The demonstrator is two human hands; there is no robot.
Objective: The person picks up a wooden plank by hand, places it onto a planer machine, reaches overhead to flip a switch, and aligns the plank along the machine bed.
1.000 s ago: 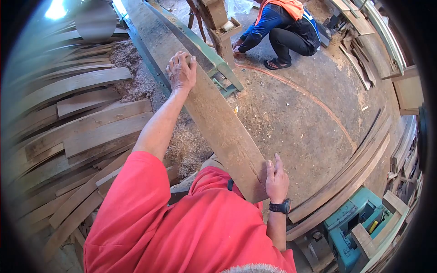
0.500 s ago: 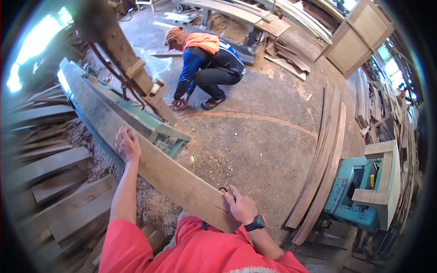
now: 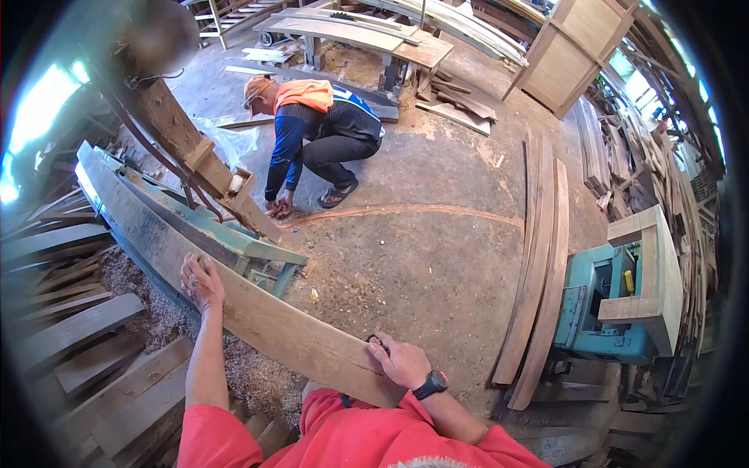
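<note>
One plank slopes from one green machine at left down to the person's waist. The left hand lies on its upper face, fingers bent; I cannot tell whether they grip. One co-worker crouches beyond. The right hand, above one watch, grasps the plank's edge near the close end. Farther right lie at least two long boards, then one teal machine.
</note>
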